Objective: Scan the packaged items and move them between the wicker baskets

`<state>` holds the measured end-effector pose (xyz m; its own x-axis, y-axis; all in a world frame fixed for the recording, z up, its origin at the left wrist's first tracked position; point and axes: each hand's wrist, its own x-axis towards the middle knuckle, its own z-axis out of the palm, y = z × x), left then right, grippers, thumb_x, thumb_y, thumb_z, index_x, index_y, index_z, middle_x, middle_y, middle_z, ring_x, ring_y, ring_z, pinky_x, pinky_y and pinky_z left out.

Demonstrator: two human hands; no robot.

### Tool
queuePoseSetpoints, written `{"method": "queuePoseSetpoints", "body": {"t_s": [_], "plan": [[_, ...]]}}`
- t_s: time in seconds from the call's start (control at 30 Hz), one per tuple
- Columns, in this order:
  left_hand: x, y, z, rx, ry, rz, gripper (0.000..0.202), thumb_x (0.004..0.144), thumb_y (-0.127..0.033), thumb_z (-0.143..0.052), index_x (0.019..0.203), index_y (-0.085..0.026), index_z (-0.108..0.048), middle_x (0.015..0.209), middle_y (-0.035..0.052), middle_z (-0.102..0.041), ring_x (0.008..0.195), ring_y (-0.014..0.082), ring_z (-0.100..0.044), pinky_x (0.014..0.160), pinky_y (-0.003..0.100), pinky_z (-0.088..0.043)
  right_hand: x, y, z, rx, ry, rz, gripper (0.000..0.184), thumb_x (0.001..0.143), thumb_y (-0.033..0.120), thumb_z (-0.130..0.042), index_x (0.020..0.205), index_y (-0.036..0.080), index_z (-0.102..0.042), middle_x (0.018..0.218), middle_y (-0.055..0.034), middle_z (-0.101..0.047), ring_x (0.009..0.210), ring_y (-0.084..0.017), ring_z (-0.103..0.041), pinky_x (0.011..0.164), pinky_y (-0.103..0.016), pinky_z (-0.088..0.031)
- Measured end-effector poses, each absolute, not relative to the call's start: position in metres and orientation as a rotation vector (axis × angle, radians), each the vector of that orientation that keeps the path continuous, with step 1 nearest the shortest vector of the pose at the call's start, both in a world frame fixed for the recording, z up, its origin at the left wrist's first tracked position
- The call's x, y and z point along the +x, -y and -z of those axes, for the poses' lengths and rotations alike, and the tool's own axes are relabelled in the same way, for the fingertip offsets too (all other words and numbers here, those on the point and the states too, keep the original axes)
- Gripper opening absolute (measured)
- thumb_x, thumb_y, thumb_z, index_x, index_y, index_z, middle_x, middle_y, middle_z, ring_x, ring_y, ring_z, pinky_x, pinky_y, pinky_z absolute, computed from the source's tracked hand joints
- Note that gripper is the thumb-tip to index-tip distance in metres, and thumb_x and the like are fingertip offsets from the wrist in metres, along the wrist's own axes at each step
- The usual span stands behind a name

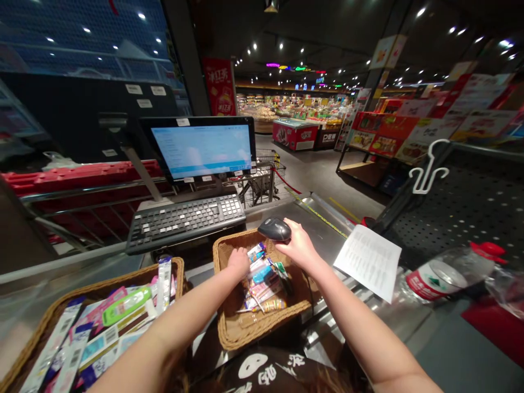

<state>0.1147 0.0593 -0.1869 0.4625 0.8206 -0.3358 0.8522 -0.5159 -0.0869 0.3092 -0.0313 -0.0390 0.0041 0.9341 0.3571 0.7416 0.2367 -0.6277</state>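
The right hand [301,245] grips a black handheld scanner [274,229], fingers wrapped around its rear end. The scanner is held above the far rim of a wicker basket [233,333] and points left, toward the keyboard [186,221].

The left hand [238,262] reaches down into the same basket, knuckles up, fingers curled toward the packets [262,284] lying there. The fingertips are hidden behind the hand, so it cannot be told whether they grasp a packet or only touch the pile.

The packets are small, flat, coloured items, heaped in the middle and far part of the basket.

A second wicker basket [123,278] stands to the left, filled with long flat packages. Behind the keyboard stands a lit monitor [202,148]. To the right of the first basket, a printed sheet of paper [368,259] lies on the metal counter [327,229], with a plastic bottle [446,273] on its side beyond it.
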Motion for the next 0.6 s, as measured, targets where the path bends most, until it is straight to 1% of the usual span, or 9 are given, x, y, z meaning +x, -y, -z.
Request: {"method": "queuePoseSetpoints", "body": {"t_s": [0.07,0.13,0.23,0.27,0.33,0.43,0.5,0.6], "plan": [[0.114,-0.058,0.185,2.595,-1.537,0.510,0.041,0.076,-0.034,-0.068,0.111,-0.013,-0.068,0.120,0.0210,-0.058,0.115,0.0334,-0.049,0.097,0.043,-0.038,0.310,0.028,0.040,-1.533,1.789,-0.353,0.037,0.068,0.026,-0.067,0.104,0.019,-0.062,0.113,-0.0100,-0.065,0.114,-0.031,-0.056,0.105,-0.056,-0.034],[0.113,-0.057,0.184,2.574,-1.576,0.510,0.045,0.072,-0.032,-0.071,0.112,-0.011,-0.067,0.119,0.0211,-0.058,0.113,0.0330,-0.050,0.095,0.041,-0.040,0.312,0.025,0.041,-1.519,1.801,-0.371,0.036,0.067,0.025,-0.067,0.103,0.019,-0.062,0.112,-0.0100,-0.065,0.114,-0.032,-0.056,0.105,-0.055,-0.034],[0.111,-0.056,0.184,2.538,-1.597,0.519,0.049,0.066,-0.029,-0.075,0.111,-0.012,-0.066,0.115,0.0190,-0.061,0.111,0.0321,-0.053,0.094,0.039,-0.041,0.314,0.022,0.042,-1.501,1.805,-0.390,0.036,0.067,0.024,-0.066,0.103,0.019,-0.063,0.111,-0.0099,-0.065,0.113,-0.031,-0.056,0.104,-0.055,-0.035],[0.112,-0.056,0.184,2.528,-1.596,0.517,0.048,0.066,-0.029,-0.075,0.110,-0.013,-0.067,0.113,0.0182,-0.062,0.109,0.0314,-0.055,0.094,0.039,-0.042,0.315,0.021,0.043,-1.495,1.802,-0.394,0.036,0.067,0.024,-0.066,0.103,0.019,-0.063,0.111,-0.0099,-0.065,0.113,-0.031,-0.056,0.104,-0.055,-0.035],[0.113,-0.056,0.181,2.522,-1.597,0.490,0.041,0.071,-0.030,-0.070,0.108,-0.013,-0.067,0.110,0.0173,-0.064,0.106,0.0300,-0.058,0.093,0.039,-0.042,0.318,0.021,0.043,-1.487,1.793,-0.399,0.036,0.066,0.024,-0.067,0.102,0.020,-0.063,0.111,-0.0098,-0.065,0.114,-0.031,-0.056,0.104,-0.055,-0.035],[0.114,-0.058,0.177,2.548,-1.578,0.417,0.035,0.079,-0.030,-0.059,0.109,-0.014,-0.065,0.117,0.0164,-0.061,0.110,0.0285,-0.056,0.094,0.039,-0.042,0.321,0.022,0.043,-1.491,1.768,-0.399,0.036,0.065,0.024,-0.067,0.100,0.020,-0.064,0.109,-0.0096,-0.066,0.114,-0.032,-0.055,0.104,-0.056,-0.035],[0.114,-0.057,0.175,2.566,-1.547,0.399,0.036,0.079,-0.030,-0.058,0.110,-0.014,-0.064,0.120,0.0164,-0.060,0.111,0.0287,-0.056,0.094,0.039,-0.042,0.323,0.023,0.043,-1.498,1.752,-0.399,0.036,0.064,0.023,-0.067,0.100,0.020,-0.065,0.108,-0.0094,-0.066,0.114,-0.032,-0.055,0.104,-0.056,-0.035],[0.114,-0.053,0.177,2.589,-1.483,0.413,0.042,0.074,-0.027,-0.062,0.113,-0.013,-0.064,0.119,0.0178,-0.060,0.112,0.0304,-0.056,0.095,0.041,-0.041,0.324,0.024,0.042,-1.496,1.755,-0.398,0.036,0.064,0.023,-0.067,0.100,0.020,-0.065,0.108,-0.0089,-0.066,0.114,-0.031,-0.055,0.104,-0.056,-0.035]]}}
